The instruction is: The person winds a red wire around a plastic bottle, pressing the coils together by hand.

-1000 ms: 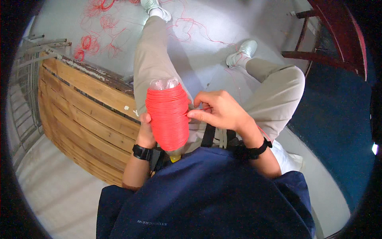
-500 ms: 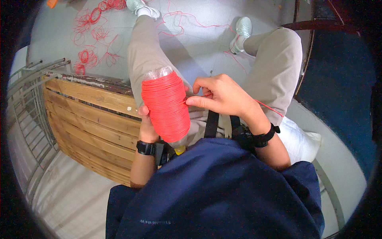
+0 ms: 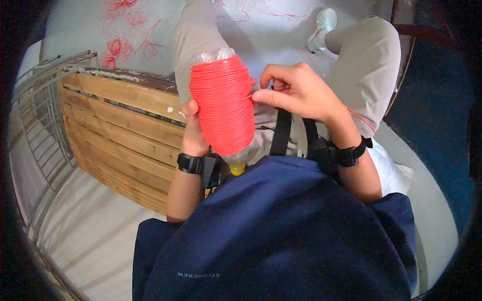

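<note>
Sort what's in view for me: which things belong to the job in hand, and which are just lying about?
Part of the job:
clear bottle, in the left grip
yellow cap
red cord wound around the bottle, right grip at its side

Lying or standing about:
red tangles on the floor (link to the wound cord unclear)
wooden bench

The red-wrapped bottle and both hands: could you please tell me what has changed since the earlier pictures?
The view has shifted, so the red-wrapped bottle, left hand, right hand and right shoe all sit higher in the picture. Nothing was taken hold of or let go: the left hand still holds the bottle, and the right hand stays at its right side.
</note>
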Available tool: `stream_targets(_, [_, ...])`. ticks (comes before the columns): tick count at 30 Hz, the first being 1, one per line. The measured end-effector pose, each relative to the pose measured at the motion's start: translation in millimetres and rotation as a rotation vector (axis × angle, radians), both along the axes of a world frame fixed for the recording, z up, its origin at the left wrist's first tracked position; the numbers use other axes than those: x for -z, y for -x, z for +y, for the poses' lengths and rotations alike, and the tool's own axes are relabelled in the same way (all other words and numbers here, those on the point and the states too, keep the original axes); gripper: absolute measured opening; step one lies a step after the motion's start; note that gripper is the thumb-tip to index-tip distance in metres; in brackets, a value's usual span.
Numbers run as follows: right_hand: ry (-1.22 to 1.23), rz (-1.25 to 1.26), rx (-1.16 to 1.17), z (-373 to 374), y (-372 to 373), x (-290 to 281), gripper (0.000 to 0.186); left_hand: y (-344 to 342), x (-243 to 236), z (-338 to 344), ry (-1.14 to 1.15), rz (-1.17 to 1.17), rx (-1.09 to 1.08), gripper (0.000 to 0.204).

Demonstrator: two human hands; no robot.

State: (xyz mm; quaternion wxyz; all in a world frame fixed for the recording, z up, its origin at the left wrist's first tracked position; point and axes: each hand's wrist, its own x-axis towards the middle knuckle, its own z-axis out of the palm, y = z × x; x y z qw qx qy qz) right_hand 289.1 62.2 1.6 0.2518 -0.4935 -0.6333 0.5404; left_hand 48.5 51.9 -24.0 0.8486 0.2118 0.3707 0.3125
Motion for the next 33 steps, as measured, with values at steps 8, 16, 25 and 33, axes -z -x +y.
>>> stream_targets(8, [-0.013,-0.010,-0.052,-9.5,5.5,-1.8,0.031,25.3,12.0,-29.1,0.076,0.103,-0.153,0.095])
stream_targets(16, [-0.049,0.005,-0.060,-1.7,8.4,8.9,0.029,17.0,13.1,-13.7,-0.014,0.016,-0.020,0.120])
stream_targets(25, [-0.061,0.022,-0.072,1.2,11.5,9.7,0.030,26.6,21.9,-20.7,0.014,-0.008,-0.060,0.120])
stream_targets(33, [-0.037,0.036,-0.062,2.8,9.9,5.2,0.030,20.4,13.4,-14.8,0.040,-0.036,-0.090,0.115])
